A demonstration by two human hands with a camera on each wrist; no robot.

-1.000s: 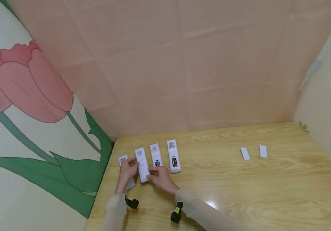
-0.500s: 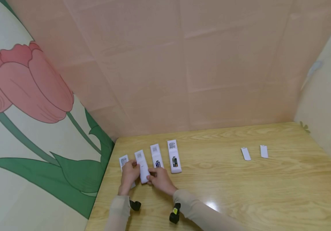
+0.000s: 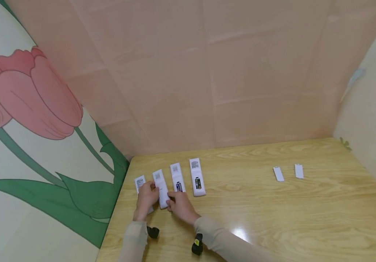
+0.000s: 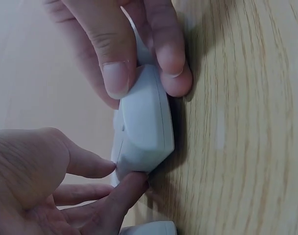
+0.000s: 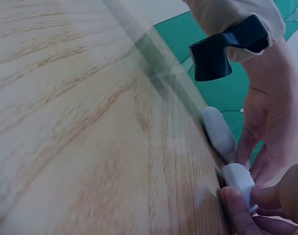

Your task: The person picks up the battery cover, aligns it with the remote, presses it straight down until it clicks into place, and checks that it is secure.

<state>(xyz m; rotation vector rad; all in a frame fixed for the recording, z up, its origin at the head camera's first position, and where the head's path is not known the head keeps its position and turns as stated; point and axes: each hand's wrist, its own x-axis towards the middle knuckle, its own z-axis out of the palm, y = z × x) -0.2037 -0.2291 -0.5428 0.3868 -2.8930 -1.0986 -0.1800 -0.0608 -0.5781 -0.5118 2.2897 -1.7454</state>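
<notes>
Pinching the white remote (image 3: 160, 182), just right of the leftmost remote (image 3: 139, 180), you grip its sides with your left hand (image 3: 148, 197), its near end with your right hand (image 3: 182, 206); light, even pressure should help keep it straight.

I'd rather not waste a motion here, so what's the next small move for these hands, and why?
Probably have the right hand leave the held remote for a loose cover on the table: the held remote's back looks closed, while the two remotes right of it show uncovered batteries.
</notes>
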